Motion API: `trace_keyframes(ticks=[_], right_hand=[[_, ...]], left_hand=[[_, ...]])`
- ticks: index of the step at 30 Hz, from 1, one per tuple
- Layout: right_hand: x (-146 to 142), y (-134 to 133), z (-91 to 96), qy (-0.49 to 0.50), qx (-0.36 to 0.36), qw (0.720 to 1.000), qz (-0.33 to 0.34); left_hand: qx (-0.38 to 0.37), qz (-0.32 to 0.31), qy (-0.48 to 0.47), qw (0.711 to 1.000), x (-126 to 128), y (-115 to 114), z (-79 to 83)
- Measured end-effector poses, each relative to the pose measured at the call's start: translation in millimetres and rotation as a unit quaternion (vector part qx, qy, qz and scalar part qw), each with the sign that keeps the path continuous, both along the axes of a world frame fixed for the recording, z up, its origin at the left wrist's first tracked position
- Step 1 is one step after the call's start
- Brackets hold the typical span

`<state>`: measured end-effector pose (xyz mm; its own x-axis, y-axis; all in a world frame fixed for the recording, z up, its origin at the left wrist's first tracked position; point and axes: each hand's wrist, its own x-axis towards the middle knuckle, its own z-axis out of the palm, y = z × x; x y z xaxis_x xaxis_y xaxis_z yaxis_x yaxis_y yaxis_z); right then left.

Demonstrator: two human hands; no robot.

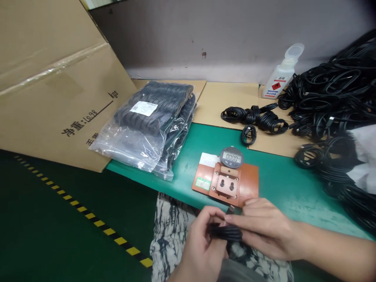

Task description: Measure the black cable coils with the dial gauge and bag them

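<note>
A coiled black cable (228, 232) is held between both hands just in front of the green table's front edge. My left hand (204, 241) wraps round the left side of the coil. The fingers of my right hand (266, 227) close on its right side, near the cable's plug (231, 209), which points up and away. Just beyond the hands lies an orange-brown measuring fixture (249, 182) with a round digital gauge (231, 156) reading 0.000. A metal block with two dark holes (227, 184) sits on the fixture.
Clear bags of coiled cables (155, 113) lie at the left beside a large cardboard box (58, 86). Several cable coils (254, 115) rest at the back, near a white bottle (279, 80) with its cap open. A big cable heap (329, 94) fills the right.
</note>
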<state>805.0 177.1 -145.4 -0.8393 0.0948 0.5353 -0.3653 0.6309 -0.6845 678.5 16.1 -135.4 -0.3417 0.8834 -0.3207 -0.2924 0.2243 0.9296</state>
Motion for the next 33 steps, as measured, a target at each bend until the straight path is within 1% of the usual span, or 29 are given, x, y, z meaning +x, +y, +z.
trace_keyframes(ticks=[1,3,5,6,8,10,11,12,14,15,17,19,22,24,26,30,33], right_hand=[[0.4,0.1,-0.3,-0.001,0.001,1.0,0.004],[0.9,0.4,0.9,-0.008,-0.007,1.0,0.012],[0.7,0.9,3.7,-0.016,-0.03,0.999,0.02],[0.5,1.2,5.4,-0.022,-0.043,0.998,0.027],[-0.4,1.8,8.4,-0.037,-0.064,0.996,0.042],[-1.4,2.0,10.1,-0.047,-0.065,0.996,0.044],[-1.9,1.9,10.3,-0.048,-0.062,0.996,0.039],[-2.4,1.7,9.9,-0.045,-0.06,0.997,0.03],[-3.2,1.0,8.3,-0.035,-0.063,0.997,0.015],[-3.4,0.6,7.2,-0.031,-0.066,0.997,0.008],[-3.4,-0.2,5.4,-0.028,-0.068,0.997,-0.004],[-2.6,-0.9,4.6,-0.036,-0.06,0.997,-0.011],[-0.6,-1.4,5.0,-0.051,-0.048,0.997,-0.022],[0.4,-1.4,5.5,-0.041,-0.059,0.997,-0.04],[0.4,-1.2,5.7,-0.029,-0.073,0.996,-0.043],[-2.5,-0.8,5.4,-0.025,-0.075,0.997,0.0],[-4.5,-1.7,5.5,-0.026,-0.07,0.997,-0.003]], left_hand=[[-0.006,-0.007,-0.052,0.999,0.2,1.4,-1.0],[-0.023,-0.035,-0.12,0.992,-0.2,3.0,-4.3],[-0.045,-0.069,-0.146,0.986,-0.7,2.7,-8.4],[-0.052,-0.081,-0.141,0.985,-0.8,2.1,-10.2],[-0.045,-0.087,-0.091,0.991,-0.9,0.8,-12.4],[-0.008,-0.075,0.008,0.997,-1.6,0.9,-11.9],[0.019,-0.068,0.073,0.995,-2.6,1.8,-10.6],[0.043,-0.065,0.144,0.987,-4.2,3.3,-8.8],[0.079,-0.066,0.278,0.955,-9.0,7.6,-4.0],[0.086,-0.066,0.33,0.938,-12.0,9.9,-1.4],[0.084,-0.069,0.394,0.913,-17.8,13.6,4.1],[0.073,-0.078,0.418,0.902,-22.5,15.1,9.8],[0.058,-0.11,0.423,0.897,-26.3,13.5,17.8],[0.055,-0.121,0.426,0.895,-27.1,11.5,20.9],[0.055,-0.12,0.429,0.894,-27.1,10.3,21.7],[0.051,-0.121,0.431,0.893,-27.5,11.6,19.4],[0.048,-0.127,0.432,0.892,-28.7,14.4,18.8]])
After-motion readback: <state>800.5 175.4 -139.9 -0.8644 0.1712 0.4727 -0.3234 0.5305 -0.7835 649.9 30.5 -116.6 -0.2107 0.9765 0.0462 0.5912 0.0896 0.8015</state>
